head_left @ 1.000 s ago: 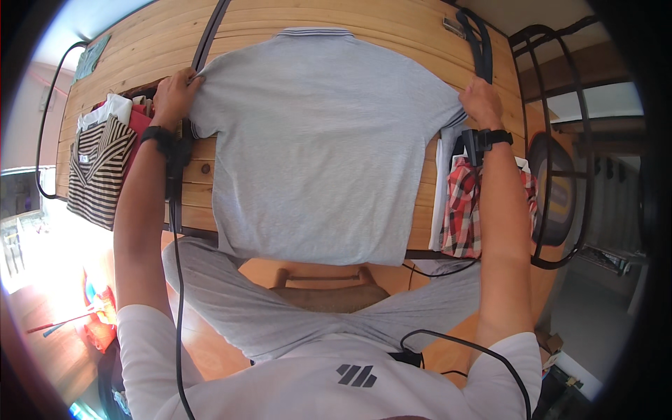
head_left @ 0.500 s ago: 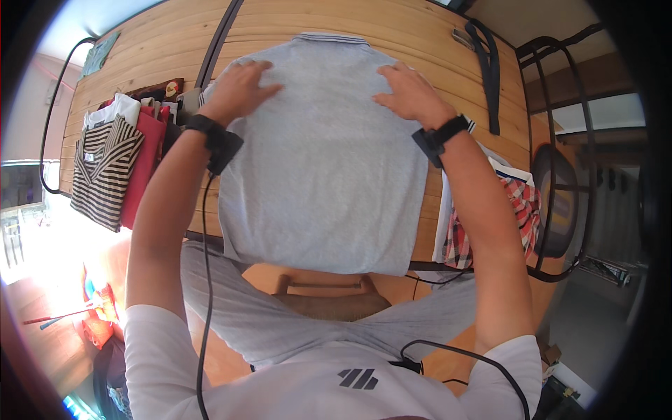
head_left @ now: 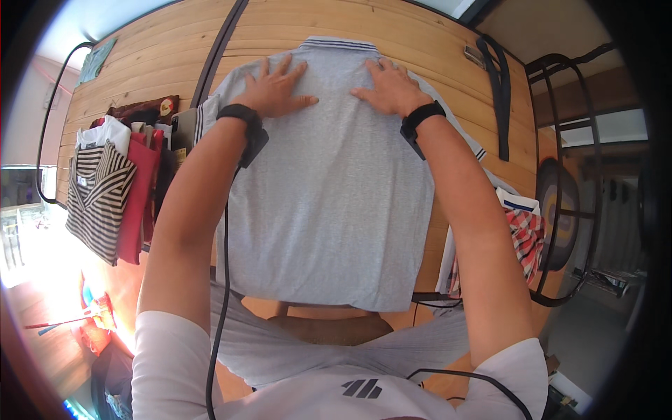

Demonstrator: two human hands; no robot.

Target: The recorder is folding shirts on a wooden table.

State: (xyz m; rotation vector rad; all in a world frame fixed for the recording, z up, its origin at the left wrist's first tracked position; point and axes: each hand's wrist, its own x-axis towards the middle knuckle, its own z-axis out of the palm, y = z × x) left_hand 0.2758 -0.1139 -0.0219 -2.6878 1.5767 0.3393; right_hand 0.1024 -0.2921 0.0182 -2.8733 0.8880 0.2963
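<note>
A light grey polo shirt (head_left: 329, 203) lies spread out, back side up, on the wooden table. Its striped collar points to the far side, and its hem hangs over the near edge above my lap. My left hand (head_left: 276, 89) rests on the upper left of the shirt with fingers spread. On the upper right, my right hand (head_left: 392, 87) lies flat with its fingers apart. Neither hand grips the cloth. The striped cuffs of both short sleeves show out to the sides, beyond my wrists.
Folded clothes lie at the left, among them a striped top (head_left: 101, 199) and a pink garment (head_left: 138, 199). A red checked garment (head_left: 523, 234) sits at the right edge, partly behind my arm. A dark strap (head_left: 498, 98) lies far right near a black metal rail (head_left: 595, 175).
Both hands have moved inward, closer together, and now lie on the shirt below its collar. The view has shifted slightly.
</note>
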